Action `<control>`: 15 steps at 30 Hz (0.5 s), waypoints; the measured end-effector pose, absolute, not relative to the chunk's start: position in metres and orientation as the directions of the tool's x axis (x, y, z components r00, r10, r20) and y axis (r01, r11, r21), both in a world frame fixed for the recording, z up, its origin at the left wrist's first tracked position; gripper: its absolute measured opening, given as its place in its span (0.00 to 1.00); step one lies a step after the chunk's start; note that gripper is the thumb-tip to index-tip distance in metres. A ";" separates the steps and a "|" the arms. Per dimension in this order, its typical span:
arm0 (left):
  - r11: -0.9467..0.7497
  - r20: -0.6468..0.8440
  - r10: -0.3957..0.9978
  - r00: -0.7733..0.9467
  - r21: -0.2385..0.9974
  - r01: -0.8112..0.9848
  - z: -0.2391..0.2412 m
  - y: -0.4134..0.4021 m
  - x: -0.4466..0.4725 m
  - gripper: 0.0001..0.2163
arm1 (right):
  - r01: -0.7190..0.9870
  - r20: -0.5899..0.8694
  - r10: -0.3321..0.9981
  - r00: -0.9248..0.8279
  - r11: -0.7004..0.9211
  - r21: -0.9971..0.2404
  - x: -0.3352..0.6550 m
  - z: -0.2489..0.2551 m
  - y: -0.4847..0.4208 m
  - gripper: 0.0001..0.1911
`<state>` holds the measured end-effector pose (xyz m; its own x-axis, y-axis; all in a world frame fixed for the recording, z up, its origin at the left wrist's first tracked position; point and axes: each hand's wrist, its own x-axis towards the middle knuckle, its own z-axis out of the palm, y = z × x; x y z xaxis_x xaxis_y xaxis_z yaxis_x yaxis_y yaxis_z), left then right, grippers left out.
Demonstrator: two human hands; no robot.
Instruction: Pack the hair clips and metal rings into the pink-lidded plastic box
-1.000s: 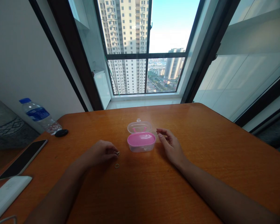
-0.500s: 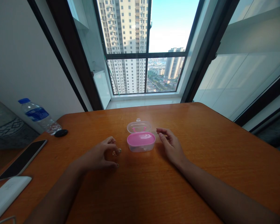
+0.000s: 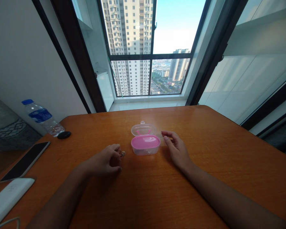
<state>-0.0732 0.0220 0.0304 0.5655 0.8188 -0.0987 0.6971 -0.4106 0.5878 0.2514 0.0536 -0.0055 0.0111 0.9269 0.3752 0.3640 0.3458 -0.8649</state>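
Just left of centre frame, the left hand curls over small gold-coloured rings, its fingertips bunched against them, though I cannot tell whether it pinches one. The right hand rests with fingers loosely apart and holding nothing, just right of a pink-and-clear plastic box at mid-table, whose clear lid lies open toward the window
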 end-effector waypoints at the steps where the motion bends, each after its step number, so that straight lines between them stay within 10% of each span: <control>1: -0.418 -0.074 0.826 0.558 0.585 0.695 0.029 0.024 -0.074 0.05 | 0.365 0.376 0.926 0.012 0.346 -0.864 0.251 -0.005 0.053 0.17; 15: -0.453 0.191 0.888 0.419 0.524 0.721 0.008 0.037 -0.074 0.06 | 0.377 0.406 0.914 -0.021 0.383 -0.843 0.251 -0.002 0.054 0.15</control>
<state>-0.0736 0.0372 0.0084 0.4187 0.8878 0.1911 0.7213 -0.4530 0.5240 0.2512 0.0541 -0.0024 -0.0205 0.9137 0.4058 0.3770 0.3830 -0.8433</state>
